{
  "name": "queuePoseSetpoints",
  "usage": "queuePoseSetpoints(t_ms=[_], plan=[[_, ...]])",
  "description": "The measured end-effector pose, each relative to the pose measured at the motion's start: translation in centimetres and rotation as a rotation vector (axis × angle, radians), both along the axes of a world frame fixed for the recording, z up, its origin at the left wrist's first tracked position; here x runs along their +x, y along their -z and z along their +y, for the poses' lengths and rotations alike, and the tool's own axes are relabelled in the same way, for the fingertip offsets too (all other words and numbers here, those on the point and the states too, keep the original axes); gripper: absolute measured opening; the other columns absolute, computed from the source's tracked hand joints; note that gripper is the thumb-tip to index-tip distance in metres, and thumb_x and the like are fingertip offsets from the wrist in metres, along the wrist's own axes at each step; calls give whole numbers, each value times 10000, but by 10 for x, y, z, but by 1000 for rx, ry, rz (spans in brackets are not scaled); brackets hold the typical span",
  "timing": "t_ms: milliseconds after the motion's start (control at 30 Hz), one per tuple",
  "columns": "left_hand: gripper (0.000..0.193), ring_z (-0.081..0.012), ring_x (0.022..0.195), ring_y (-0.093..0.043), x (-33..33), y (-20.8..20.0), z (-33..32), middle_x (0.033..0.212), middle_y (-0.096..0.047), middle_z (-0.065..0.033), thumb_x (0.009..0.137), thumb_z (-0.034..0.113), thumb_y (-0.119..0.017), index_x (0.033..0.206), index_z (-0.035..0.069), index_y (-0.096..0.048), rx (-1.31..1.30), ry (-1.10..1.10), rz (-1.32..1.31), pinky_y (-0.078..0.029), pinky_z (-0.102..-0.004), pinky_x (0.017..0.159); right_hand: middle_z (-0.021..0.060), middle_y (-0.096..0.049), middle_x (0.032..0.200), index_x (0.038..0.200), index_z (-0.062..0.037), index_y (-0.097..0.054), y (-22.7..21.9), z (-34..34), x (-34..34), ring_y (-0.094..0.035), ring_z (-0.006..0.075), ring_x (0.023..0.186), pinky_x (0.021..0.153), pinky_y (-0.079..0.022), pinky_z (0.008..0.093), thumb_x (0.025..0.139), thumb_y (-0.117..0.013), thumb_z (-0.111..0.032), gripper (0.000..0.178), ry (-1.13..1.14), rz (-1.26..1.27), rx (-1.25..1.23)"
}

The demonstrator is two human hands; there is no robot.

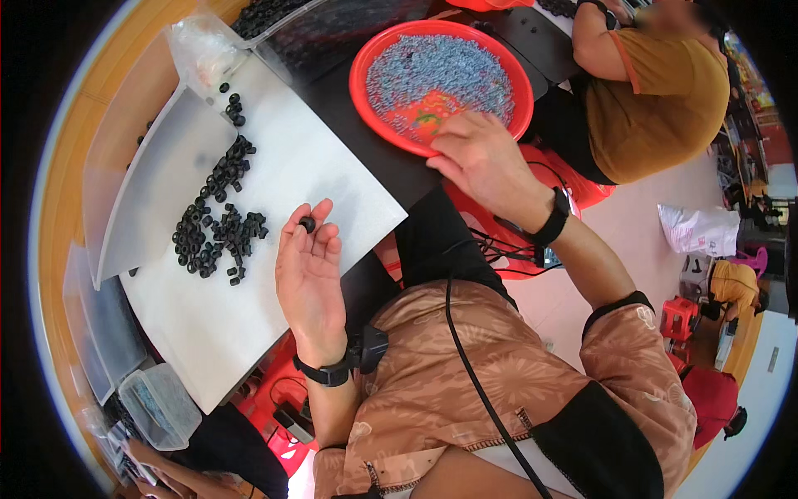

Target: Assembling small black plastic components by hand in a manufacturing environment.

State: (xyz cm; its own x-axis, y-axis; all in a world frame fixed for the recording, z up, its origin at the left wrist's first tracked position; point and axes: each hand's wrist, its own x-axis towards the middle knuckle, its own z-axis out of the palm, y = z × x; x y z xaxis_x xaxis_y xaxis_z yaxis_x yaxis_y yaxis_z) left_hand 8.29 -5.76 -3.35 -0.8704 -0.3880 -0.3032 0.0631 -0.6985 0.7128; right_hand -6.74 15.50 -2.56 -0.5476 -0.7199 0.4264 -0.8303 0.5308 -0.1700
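My left hand (312,287) is palm up above the near edge of the white board, its fingers closed around a small black ring-like part (307,224). Over the near rim of a round red basin (360,104) is my right hand (486,162), fingers bent and drawn together. Whatever its fingertips hold, if anything, is too small to make out. Many tiny blue-grey pieces (449,62) fill the basin, and its patterned bottom shows near my right hand. Loose black parts (220,229) lie in a heap on the white board (324,158), left of my left hand.
Clear plastic dividers (166,175) stand along the board's left side. A clear plastic bag (204,54) lies at its far corner, and a translucent box (162,403) sits at lower left. Another person in a brown shirt (665,100) sits at the far right, beyond the basin.
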Motion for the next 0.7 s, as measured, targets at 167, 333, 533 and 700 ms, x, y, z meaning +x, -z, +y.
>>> queuePoseSetpoints(t_ms=[167,333,533,700], plan=[[323,-128,921,-576,1,0,-2,1208,-573,-148,958,171,-477,1237,9,-506,2,23,13,-465,-250,849,71,-588,911,797,-66,-627,-2,-22,14,-560,249,916,760,-430,388,767,-666,-192,136,-77,-108,-18],[314,-119,896,-585,2,-3,-1,1213,-574,-153,967,149,-490,1245,4,-508,-1,6,12,-477,-238,839,121,-626,798,834,-49,-664,-22,-3,-15,-609,324,757,670,-487,430,816,-624,-162,122,58,-255,-269],[317,-109,872,-592,1,2,-4,1204,-583,-152,966,138,-506,1254,5,-507,24,5,18,-480,-235,836,131,-634,801,774,-46,-662,-21,-2,-31,-619,328,762,660,-488,438,780,-621,-120,84,71,-247,-107],[316,-110,867,-589,0,0,-4,1170,-600,-142,964,140,-515,1252,10,-514,-15,26,8,-474,-239,837,129,-652,791,755,-58,-674,-21,-22,-42,-634,338,740,643,-496,443,769,-631,-136,90,86,-222,3]])
